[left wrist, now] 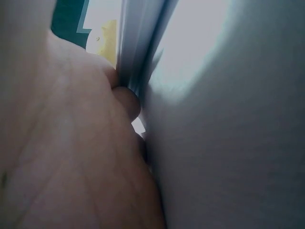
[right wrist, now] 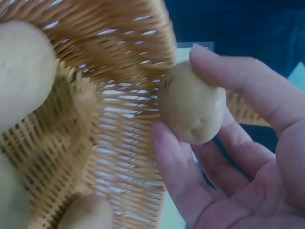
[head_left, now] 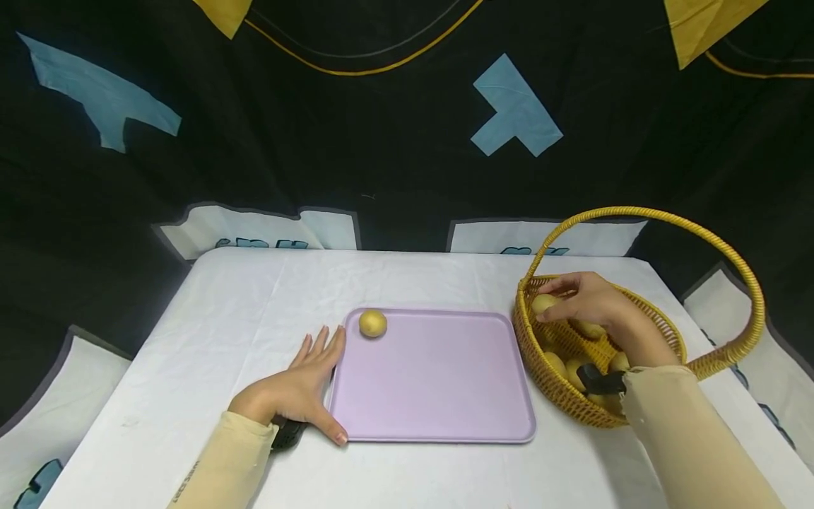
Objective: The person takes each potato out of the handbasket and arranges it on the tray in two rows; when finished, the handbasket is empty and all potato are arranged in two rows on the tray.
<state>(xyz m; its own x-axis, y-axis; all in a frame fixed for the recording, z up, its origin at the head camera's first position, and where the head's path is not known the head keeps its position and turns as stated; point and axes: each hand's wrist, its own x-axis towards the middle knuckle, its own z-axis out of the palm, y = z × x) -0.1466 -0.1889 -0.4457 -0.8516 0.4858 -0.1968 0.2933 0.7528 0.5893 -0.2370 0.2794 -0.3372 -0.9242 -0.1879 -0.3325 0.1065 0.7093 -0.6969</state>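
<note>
At the inner side of a wicker basket point(head_left: 562, 396), my right hand point(head_left: 588, 304) pinches a small potato point(right wrist: 193, 105) between thumb and fingers. More potatoes point(head_left: 555, 364) lie in the basket below that hand. My left hand point(head_left: 299, 392) rests with fingers spread at the left edge of a lilac tray point(head_left: 439, 382), thumb at its near left corner. In the left wrist view the palm and fingers lie against the tray's side point(left wrist: 138, 38). One potato point(head_left: 372, 323) sits on the tray in its far left corner.
The basket's tall arched handle point(head_left: 642, 212) rises over the basket and leans to the right. Tray and basket stand side by side on a white-covered table point(head_left: 248, 304). A dark cloth point(head_left: 394, 162) with blue and yellow shapes hangs behind.
</note>
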